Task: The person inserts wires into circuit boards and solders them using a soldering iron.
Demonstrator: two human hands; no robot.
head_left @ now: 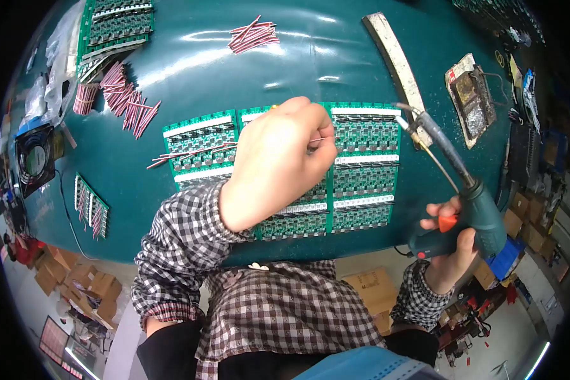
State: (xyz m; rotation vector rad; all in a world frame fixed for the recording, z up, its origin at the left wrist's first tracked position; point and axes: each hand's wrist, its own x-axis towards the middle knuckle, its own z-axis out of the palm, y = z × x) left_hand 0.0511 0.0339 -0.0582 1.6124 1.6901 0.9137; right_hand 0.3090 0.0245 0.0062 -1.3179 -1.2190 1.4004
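Over green boards (364,135), the left hand (278,155), pinching a wire (318,139), should steady it before the right hand (455,263), wrapped round the soldering gun (483,215), nears.

Green soldering gun (479,204), tilted, orange trigger (448,222), thin wire (319,139), pinched, above flat green circuit boards (365,174)

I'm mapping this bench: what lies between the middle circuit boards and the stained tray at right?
In the head view, a long pale strip lies between the circuit boards and stained tray; the soldering gun partly overlaps its near end.
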